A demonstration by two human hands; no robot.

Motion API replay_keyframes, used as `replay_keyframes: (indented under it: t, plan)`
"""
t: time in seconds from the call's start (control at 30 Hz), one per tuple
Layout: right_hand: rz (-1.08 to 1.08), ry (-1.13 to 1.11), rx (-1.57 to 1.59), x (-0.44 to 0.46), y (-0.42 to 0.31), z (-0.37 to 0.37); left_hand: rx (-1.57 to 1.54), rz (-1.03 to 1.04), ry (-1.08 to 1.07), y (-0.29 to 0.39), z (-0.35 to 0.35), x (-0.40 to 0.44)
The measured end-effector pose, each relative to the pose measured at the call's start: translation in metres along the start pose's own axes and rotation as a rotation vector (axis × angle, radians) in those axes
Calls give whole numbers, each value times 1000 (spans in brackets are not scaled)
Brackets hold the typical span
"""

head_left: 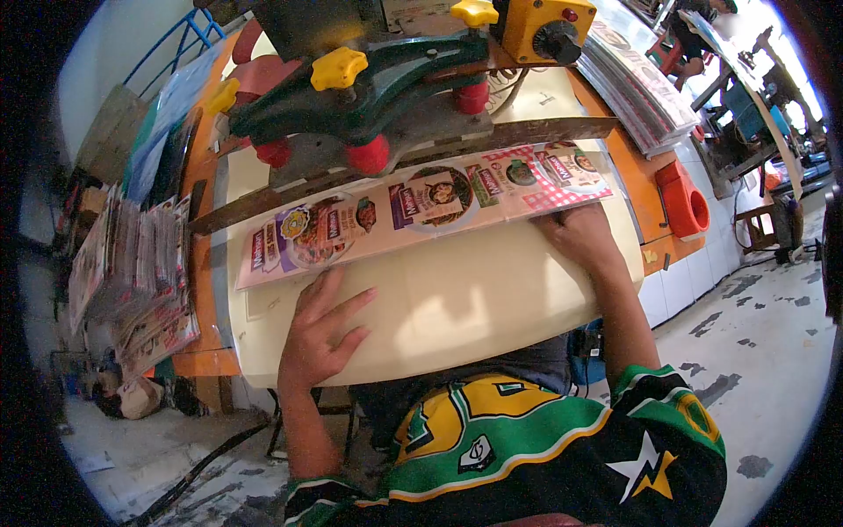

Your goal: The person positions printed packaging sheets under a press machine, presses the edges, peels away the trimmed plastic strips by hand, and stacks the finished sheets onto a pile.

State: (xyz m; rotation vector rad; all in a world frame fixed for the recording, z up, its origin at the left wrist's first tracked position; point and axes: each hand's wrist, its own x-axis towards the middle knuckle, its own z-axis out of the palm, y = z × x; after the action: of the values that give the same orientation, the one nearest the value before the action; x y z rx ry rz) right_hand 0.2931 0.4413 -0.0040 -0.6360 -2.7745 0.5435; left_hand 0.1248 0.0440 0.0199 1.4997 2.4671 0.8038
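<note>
Upper right background [729,26]: brightest zone, burnt out to white, detail there soft.
Pale board [492,285]: well lit, with whiter patches and soft-edged shadows across its near half.
Printed strip [369,215]: evenly lit, pictures and larger lettering legible, small print too fine to read.
Dark green machine frame [395,75]: dimmer than the board, outlines distinct.
Floor at right [702,351]: bright and pale; floor at lower left [211,479] is duller.
Lens: strong wide-angle bowing, objects stretched towards the rim.
Corners: black rounded vignette, speckled with noise.
</note>
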Motion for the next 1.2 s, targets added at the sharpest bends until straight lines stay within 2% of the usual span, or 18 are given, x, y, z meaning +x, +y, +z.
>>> replay_keyframes:
  t: [0.13,0.2,0.27,0.3,0.37,0.4,0.47,0.5,0.57,0.73,0.8,0.9,1.03,1.1,1.2]
  plan:
    - [-13,-34,-30,0,2,3,154,44,-77,6,4,24]
    - [0,-72,-69,-1,0,2,-25,67,-120,3,5,33]
    - [-134,-28,-46,-2,-6,-2,-8,77,-124,0,7,35]
    - [-125,-20,-47,-2,-8,-3,1,77,-122,-1,9,36]
    - [-194,-179,-61,1,-10,-6,-25,66,-61,0,14,34]
    - [-193,-180,-64,3,-9,-4,-51,40,7,0,17,32]
    - [-268,-473,-14,11,-8,3,-126,-6,77,5,22,33]
    - [-279,-475,-21,10,-16,3,-198,-51,146,8,24,32]
    - [-527,-326,-103,7,-38,4,-197,-54,175,10,23,29]
    - [-625,-478,-140,30,-73,7,-211,-69,232,9,19,29]
    - [-813,-325,-67,38,-80,16,-296,-60,280,6,19,29]
    - [-771,-404,-103,40,-102,15,-292,-134,213,10,16,26]
    - [-825,-405,-79,50,-113,50,-243,-58,242,7,16,25]
    - [-770,-567,70,56,-121,63,-210,-45,250,7,17,23]
    - [-807,-500,45,61,-133,67,-274,-46,217,6,14,22]
